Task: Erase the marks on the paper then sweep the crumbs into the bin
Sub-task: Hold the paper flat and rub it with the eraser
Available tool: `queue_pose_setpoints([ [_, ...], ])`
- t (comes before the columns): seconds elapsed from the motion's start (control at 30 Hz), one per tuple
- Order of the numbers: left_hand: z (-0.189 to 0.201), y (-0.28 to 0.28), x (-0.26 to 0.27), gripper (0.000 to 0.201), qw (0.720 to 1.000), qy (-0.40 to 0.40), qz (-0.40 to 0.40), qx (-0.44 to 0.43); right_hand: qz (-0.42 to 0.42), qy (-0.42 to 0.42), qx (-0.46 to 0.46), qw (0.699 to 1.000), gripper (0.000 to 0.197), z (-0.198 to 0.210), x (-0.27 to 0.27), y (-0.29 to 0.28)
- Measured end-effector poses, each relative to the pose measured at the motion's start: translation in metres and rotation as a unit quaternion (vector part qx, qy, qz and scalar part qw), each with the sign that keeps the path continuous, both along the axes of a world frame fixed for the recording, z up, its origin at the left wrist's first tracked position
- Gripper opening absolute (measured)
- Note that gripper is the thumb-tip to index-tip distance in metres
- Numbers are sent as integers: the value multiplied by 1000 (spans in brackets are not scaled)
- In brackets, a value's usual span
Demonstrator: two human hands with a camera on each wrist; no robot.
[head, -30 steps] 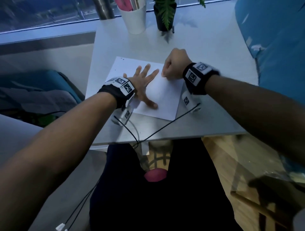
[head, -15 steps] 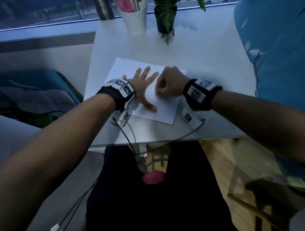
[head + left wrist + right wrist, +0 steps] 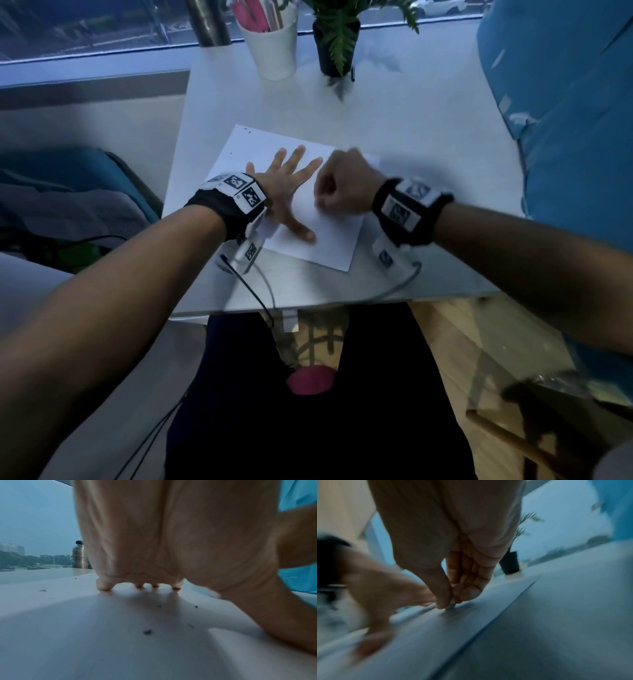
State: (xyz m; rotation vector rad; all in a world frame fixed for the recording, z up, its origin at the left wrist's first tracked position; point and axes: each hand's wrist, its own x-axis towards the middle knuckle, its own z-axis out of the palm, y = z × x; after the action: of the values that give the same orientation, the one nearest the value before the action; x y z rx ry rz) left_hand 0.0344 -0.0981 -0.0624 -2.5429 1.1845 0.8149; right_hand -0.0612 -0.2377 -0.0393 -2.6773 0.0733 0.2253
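A white sheet of paper [image 3: 260, 147] lies askew on the white table [image 3: 428, 164]. My left hand [image 3: 291, 185] lies flat on it with fingers spread, pressing it down. My right hand [image 3: 342, 192] is curled into a fist just right of the left, its thumb and fingers pinching a small eraser [image 3: 452, 605] whose tip touches the paper [image 3: 471, 622]. Most of the eraser is hidden by the fingers. Dark eraser crumbs [image 3: 147, 632] lie scattered on the paper [image 3: 85, 628] under my left palm [image 3: 171, 534]. No bin is in view.
At the table's far edge stand a white cup [image 3: 274, 48] of pens, a potted fern [image 3: 337, 44] and a metal bottle [image 3: 205, 20]. A blue cushion [image 3: 565, 102] fills the right side. Cables [image 3: 253, 294] trail over the table's near edge.
My right hand has moved from the paper's upper right edge down and left over the sheet, close to my left hand. The left hand has stayed flat in place.
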Motion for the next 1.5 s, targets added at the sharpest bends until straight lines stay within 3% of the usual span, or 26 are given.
queue_pose_setpoints([
  [0.07, 0, 0, 1, 153, 1000, 1, -5, 9, 0, 3, 13, 1000, 14, 1, -5, -4],
  [0.2, -3, 4, 1, 146, 1000, 0, -12, -4, -106, -54, 3, 993, 16, -4, 17, -51],
  [0.33, -6, 15, 15, 134, 1000, -21, 2, -1, -78, -15, 6, 997, 11, -11, 11, -57],
  [0.47, 8, 32, 33, 111, 992, -104, 60, 48, -65, -8, 6, 998, 8, -10, 17, -60],
  [0.57, 22, 30, 17, 86, 991, -132, -7, 2, -60, -16, 11, 998, 7, -12, 17, -60],
  [0.63, 22, 26, -7, 85, 990, -62, -94, -85, -58, -19, 21, 998, 7, -13, 18, -62],
  [0.7, 12, 23, -35, 87, 971, 31, -181, -150, -52, -22, 19, 998, 8, -13, 18, -62],
  [0.77, -3, 21, -49, 83, 958, 75, -239, -141, -48, -21, 13, 999, 10, -11, 18, -62],
  [0.87, -15, 18, -30, 78, 964, 55, -235, -109, -48, -25, 11, 998, 10, -11, 19, -61],
  [0.97, -11, 15, 7, 82, 989, 1, -131, -68, -46, -28, 12, 999, 8, -9, 17, -59],
  [1.07, 0, 10, 22, 98, 994, -73, -55, -53, -45, -24, 10, 999, 8, -8, 16, -58],
  [1.2, 0, -5, 1, 123, 990, 4, -74, -119, -65, -24, 3, 998, 10, -7, 17, -59],
  [1.37, -7, -20, 0, 143, 996, -8, -30, -84, -64, -13, 3, 998, 12, 3, 30, -58],
  [1.5, -8, -21, 4, 150, 997, 7, -22, -70, -79, -53, -11, 995, 14, -2, 24, -38],
])
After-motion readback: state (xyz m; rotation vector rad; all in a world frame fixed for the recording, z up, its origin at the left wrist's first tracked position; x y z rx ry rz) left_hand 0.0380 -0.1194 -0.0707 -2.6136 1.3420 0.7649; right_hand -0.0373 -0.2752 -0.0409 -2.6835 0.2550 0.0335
